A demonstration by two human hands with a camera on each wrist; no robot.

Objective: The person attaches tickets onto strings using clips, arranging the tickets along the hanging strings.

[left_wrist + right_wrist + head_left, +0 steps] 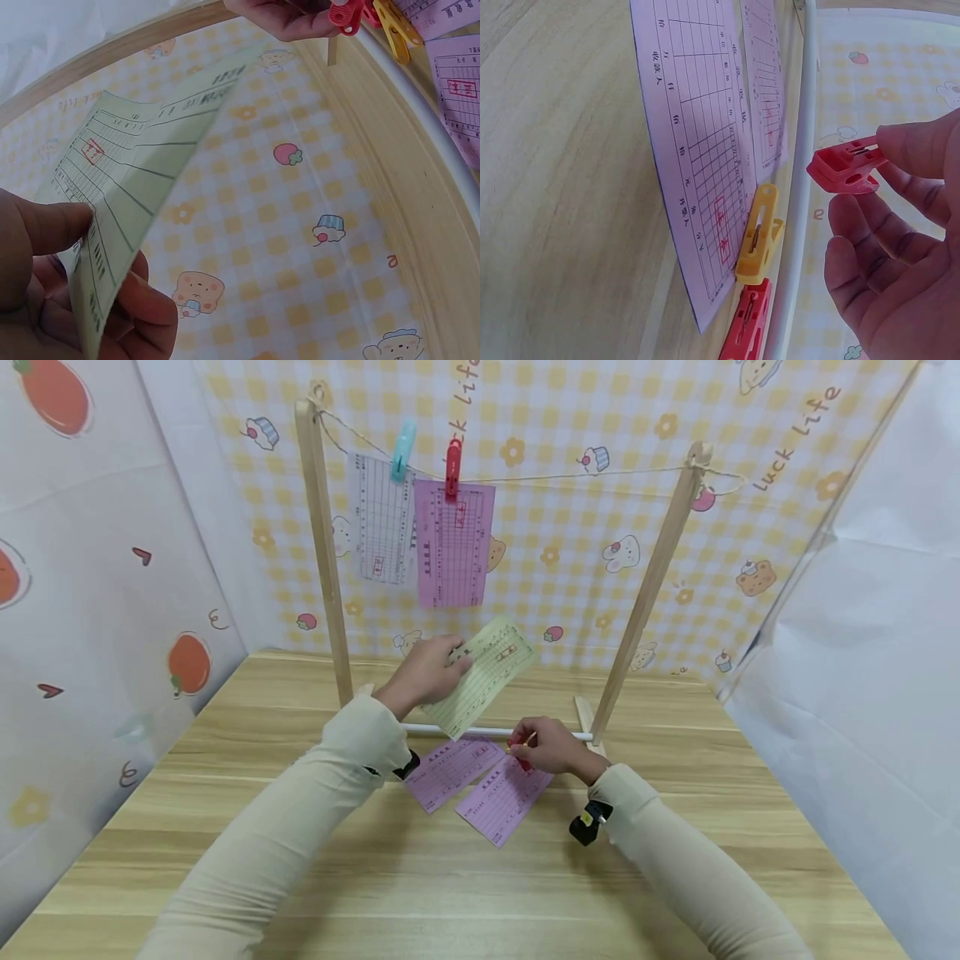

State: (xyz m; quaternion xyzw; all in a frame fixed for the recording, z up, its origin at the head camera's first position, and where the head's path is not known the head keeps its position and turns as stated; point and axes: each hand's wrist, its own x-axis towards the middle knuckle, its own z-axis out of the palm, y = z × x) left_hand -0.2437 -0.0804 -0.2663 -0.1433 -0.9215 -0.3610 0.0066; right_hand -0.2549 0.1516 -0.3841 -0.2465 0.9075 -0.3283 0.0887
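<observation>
My left hand (429,672) pinches a pale green printed slip (489,672) between thumb and fingers, above the table behind two pink slips. In the left wrist view the slip (142,157) bends slightly and has a small red stamp. My right hand (907,247) pinches a red clothespin (846,166) between thumb and forefinger. Just below it, a yellow clothespin (757,240) and another red clothespin (746,322) lie by the edge of a pink slip (697,127). A second pink slip (453,768) lies to the left of that one on the table.
Two wooden posts (652,585) carry a string (585,474). A blue clothespin (402,453) holds a white slip (382,522) on it; a red clothespin (453,468) holds a pink slip (453,547). A white rod (495,732) runs low between the posts.
</observation>
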